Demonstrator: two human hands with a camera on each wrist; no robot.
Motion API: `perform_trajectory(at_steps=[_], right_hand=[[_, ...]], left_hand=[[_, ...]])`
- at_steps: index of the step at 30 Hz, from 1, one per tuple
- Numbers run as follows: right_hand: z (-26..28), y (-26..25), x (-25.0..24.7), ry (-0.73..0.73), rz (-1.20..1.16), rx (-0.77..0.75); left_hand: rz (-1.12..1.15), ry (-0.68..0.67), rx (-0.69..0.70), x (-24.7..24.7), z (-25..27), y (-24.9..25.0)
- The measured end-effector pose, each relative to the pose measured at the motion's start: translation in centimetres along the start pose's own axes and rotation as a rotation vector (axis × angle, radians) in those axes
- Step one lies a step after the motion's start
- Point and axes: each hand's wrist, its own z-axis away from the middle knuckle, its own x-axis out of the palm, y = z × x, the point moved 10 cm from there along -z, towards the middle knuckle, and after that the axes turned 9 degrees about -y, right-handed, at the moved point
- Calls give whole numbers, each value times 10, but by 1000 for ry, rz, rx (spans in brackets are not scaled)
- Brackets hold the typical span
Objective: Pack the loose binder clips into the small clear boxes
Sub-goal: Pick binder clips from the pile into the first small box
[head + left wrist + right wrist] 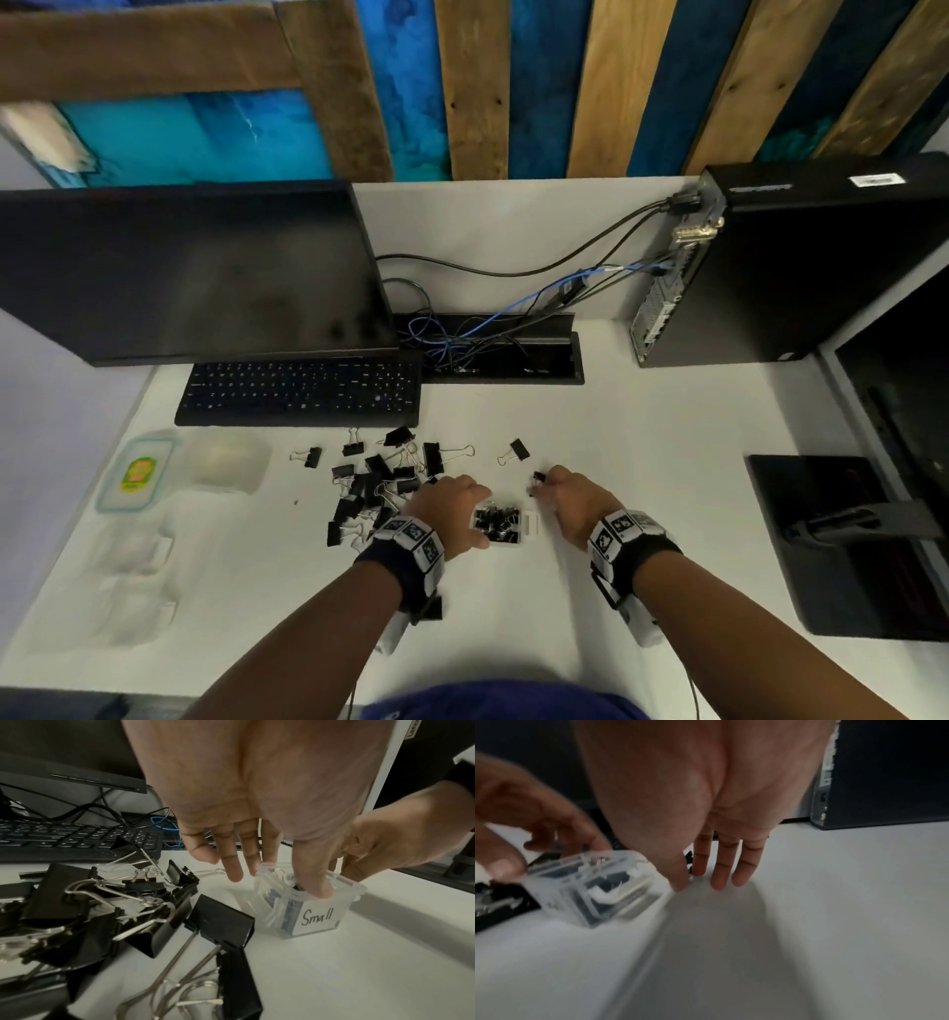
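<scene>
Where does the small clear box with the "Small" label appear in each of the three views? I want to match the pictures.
Head view: the small clear box sits low in the centre, between the two hands, holding black clips.
Left wrist view: right of centre, label facing the camera, the left hand gripping its rim.
Right wrist view: lower left, blurred.
Shared landmark: the black computer tower, at right in every view.

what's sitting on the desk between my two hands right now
The small clear box, open and holding black binder clips, sits between the left hand and right hand. The head view shows it best.
</scene>
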Motion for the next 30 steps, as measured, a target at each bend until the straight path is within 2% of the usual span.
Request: perform_trajectory(at_steps=[5,11,17,21,24,27,30], right_hand=[[4,-2,11,37,112,-30],[9,6,15,73,58,10],[22,19,-6,194,-188,61],[34,23,-29,359,-573,20],[34,0,-29,240,-814,-120],[30,0,-25,217,-844,-136],[31,30,-26,321,-721,17]], left_hand=[[22,18,4,1,2,2],[50,35,9,0,5,2],[82,38,6,1,7,0],[87,35,0,2,7,0],[85,28,-10,3,6,-2],[88,17,-19,5,6,-4],[92,10,-22,7,6,-5]])
